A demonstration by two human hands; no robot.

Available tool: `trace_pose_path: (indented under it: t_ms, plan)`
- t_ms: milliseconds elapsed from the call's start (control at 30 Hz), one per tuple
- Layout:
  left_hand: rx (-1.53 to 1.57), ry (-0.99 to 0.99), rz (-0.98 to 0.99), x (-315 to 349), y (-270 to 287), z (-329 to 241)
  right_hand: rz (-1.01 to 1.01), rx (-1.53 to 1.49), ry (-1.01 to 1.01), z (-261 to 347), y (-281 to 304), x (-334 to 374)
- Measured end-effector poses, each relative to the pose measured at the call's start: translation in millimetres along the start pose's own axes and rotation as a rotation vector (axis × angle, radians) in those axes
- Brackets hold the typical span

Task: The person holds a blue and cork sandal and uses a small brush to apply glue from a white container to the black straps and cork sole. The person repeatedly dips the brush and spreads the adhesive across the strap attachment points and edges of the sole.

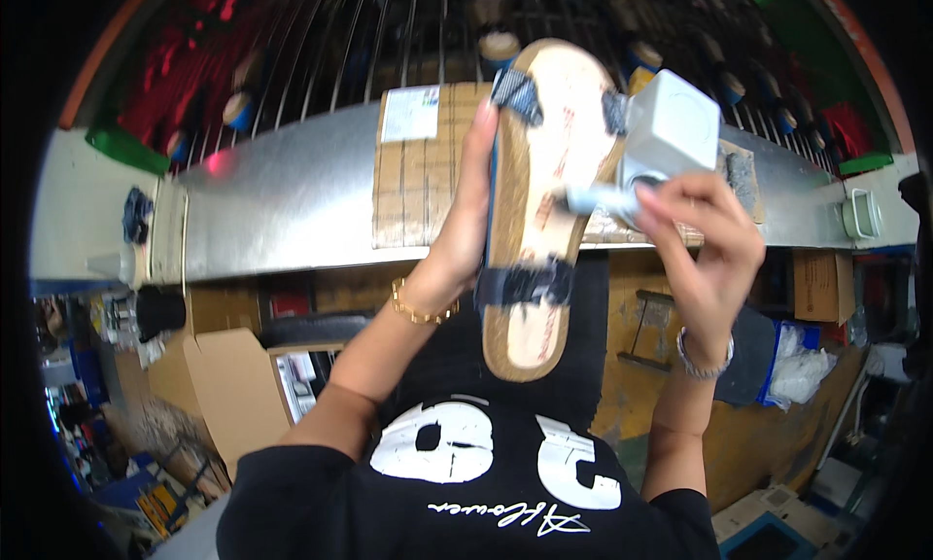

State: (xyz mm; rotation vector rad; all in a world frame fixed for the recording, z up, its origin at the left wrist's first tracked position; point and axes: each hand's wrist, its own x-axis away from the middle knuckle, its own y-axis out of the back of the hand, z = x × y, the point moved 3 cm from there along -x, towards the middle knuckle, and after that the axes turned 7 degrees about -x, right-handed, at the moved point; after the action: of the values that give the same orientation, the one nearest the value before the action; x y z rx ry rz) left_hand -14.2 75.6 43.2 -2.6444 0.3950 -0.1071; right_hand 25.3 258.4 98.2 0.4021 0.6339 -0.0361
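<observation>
A sandal (536,229) with a pale insole, a brown sole edge and dark straps is held up in front of me, its long side pointing away. My left hand (466,195) grips its left edge. My right hand (708,234) pinches what looks like a small brush (603,200), with a pale handle and dark tip. The brush is blurred, and its tip is over the middle of the insole; I cannot tell if it touches. A white square-sided container (673,122) stands just behind, close to the sandal's right strap.
A cardboard sheet (418,186) lies on the metal bench (292,210). Beyond it run dark rails (389,35) with several rounded pieces among them. Below the bench are an open cardboard box (233,385) at left and a blue bin (792,361) with white plastic at right.
</observation>
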Motion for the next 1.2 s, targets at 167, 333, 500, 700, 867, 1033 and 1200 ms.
trace_pose_path:
  t_ms: [167, 333, 500, 700, 867, 1033, 1200]
  plan:
    - [-0.018, 0.129, 0.092, 6.2, 24.0, 12.4, -0.263, 0.214, 0.150, -43.3, -13.0, -40.8]
    - [0.334, 0.154, 0.019, -1.5, 94.0, -9.0, -0.021, -0.029, -0.087, -24.2, 1.1, 4.5]
    - [0.525, 0.032, 0.075, -53.3, 205.7, -26.3, -0.391, -0.380, -0.460, -80.2, 63.5, 61.8]
    - [0.766, 0.197, -0.225, -180.5, 330.7, -10.8, -0.452, -0.763, -0.732, -87.0, 69.1, 87.6]
    - [0.875, 0.235, -0.584, -237.2, 439.2, 49.3, -0.425, -1.136, -0.789, -98.5, 76.8, 89.1]
    - [1.075, 0.261, -0.875, -213.8, 467.1, 22.3, -0.452, -1.063, -0.745, -104.6, 109.1, 96.6]
    - [0.845, 0.116, -0.873, -171.7, 433.1, -27.7, -0.637, -0.419, -0.751, -143.3, 156.5, 105.1]
